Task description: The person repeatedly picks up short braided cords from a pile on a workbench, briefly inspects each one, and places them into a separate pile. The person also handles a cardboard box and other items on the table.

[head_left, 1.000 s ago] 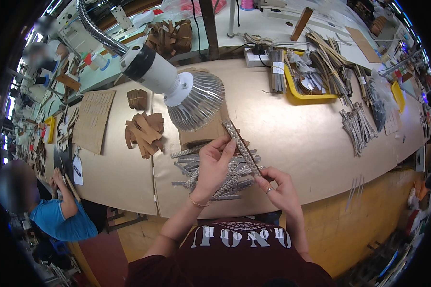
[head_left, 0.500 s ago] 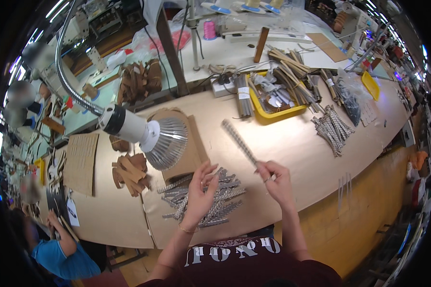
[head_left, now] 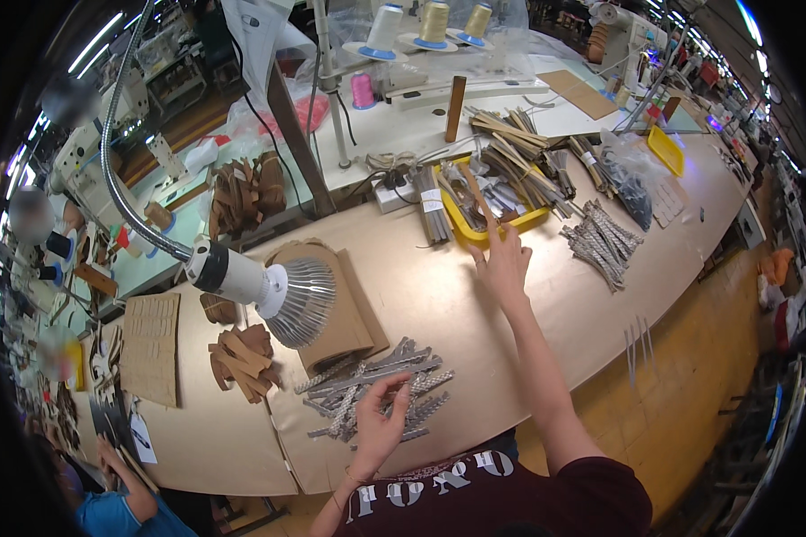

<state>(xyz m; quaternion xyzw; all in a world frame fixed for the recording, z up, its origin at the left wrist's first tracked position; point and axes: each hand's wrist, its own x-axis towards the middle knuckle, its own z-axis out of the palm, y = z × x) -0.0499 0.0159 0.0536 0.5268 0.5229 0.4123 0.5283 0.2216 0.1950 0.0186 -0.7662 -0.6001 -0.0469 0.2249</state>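
My right hand [head_left: 503,264] reaches to the near rim of a yellow tray [head_left: 475,234]. Its fingers close at the lower end of a narrow brown strip [head_left: 478,195], which slants up over the tray. Grey bits and silvery pieces lie inside. Nearer me, my left hand [head_left: 383,416] hovers over a loose pile of grey and braided patterned strips [head_left: 349,389]. The left fingers curve with a gap before the thumb, and nothing shows between them. Part of the pile is hidden behind this hand.
A lamp [head_left: 300,304] on a bendable arm hangs over a cardboard piece [head_left: 354,300]. Brown strips [head_left: 242,362] lie to its left, and a braided bundle [head_left: 600,243] lies at right. Bundled strips [head_left: 432,215] flank the tray. A co-worker's arm [head_left: 125,483] shows at lower left.
My right hand has moved forward to the tray; the braided strip it held is out of it, and a brown strip is at its fingers. My left hand has moved slightly nearer me.
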